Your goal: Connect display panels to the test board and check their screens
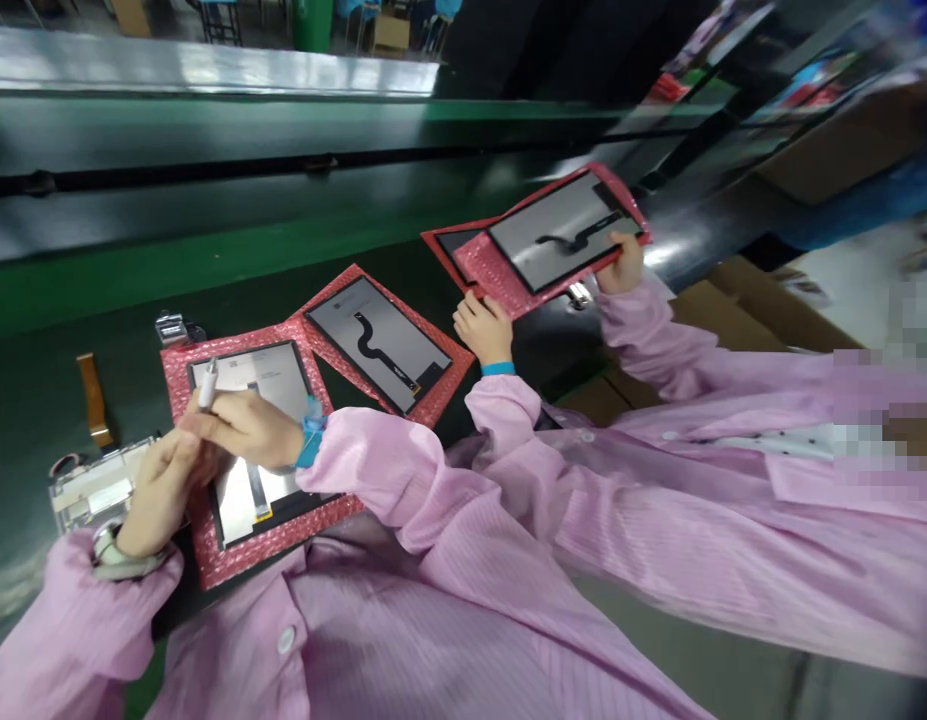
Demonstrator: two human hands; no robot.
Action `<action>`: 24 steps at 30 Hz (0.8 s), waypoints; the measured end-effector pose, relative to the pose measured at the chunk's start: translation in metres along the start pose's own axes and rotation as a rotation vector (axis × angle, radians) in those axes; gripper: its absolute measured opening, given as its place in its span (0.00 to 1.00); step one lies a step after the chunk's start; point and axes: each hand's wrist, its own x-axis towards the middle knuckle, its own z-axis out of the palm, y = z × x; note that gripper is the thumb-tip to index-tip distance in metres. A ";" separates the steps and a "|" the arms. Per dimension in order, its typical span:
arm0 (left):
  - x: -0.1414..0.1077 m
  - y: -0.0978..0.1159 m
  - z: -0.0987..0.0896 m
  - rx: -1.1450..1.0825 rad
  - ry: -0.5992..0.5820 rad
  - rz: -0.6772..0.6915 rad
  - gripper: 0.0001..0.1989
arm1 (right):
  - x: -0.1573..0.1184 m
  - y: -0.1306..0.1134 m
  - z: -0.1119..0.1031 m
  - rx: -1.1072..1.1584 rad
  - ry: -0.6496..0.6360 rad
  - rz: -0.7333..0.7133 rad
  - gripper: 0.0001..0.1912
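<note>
My right hand (257, 430), with a blue band at its wrist, is closed around a white pen-like tool (208, 385) that points up. My left hand (159, 485) wears a watch and meets the right hand's fingertips, its fingers pinched together; whatever is between them is hidden. Under both hands lies a display panel (294, 480) with a flex cable, resting on a red bubble-wrap pouch (197, 550). Left of it is a clear-framed fixture (103, 490) with an orange ribbon cable (94, 400) sticking out beyond.
A second panel (384, 340) on red bubble wrap lies to the right. Beyond it, a co-worker's hands (485, 328) hold another panel (564, 235) with its red wrap. A small metal connector piece (172, 328) sits behind my panel. A raised dark-green ledge (208, 220) runs along the back.
</note>
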 end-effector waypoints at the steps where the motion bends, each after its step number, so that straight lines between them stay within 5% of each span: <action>1: 0.001 0.003 0.004 -0.024 -0.023 -0.005 0.31 | 0.000 0.002 -0.001 0.099 -0.030 0.026 0.36; 3: 0.001 0.009 0.010 -0.067 -0.059 -0.024 0.28 | 0.000 0.006 -0.003 0.337 -0.097 0.152 0.27; 6: 0.000 0.016 0.015 -0.050 -0.062 -0.040 0.23 | 0.001 0.012 -0.006 0.543 -0.120 0.339 0.31; 14: -0.007 0.017 0.010 0.255 -0.046 -0.052 0.22 | 0.010 0.021 -0.018 0.620 -0.045 0.514 0.30; 19: -0.008 0.017 0.008 0.461 -0.052 -0.030 0.20 | 0.007 0.016 -0.012 0.725 -0.202 0.522 0.32; 24: -0.009 0.019 0.010 0.586 -0.029 0.033 0.15 | 0.001 0.017 -0.008 0.707 -0.194 0.404 0.32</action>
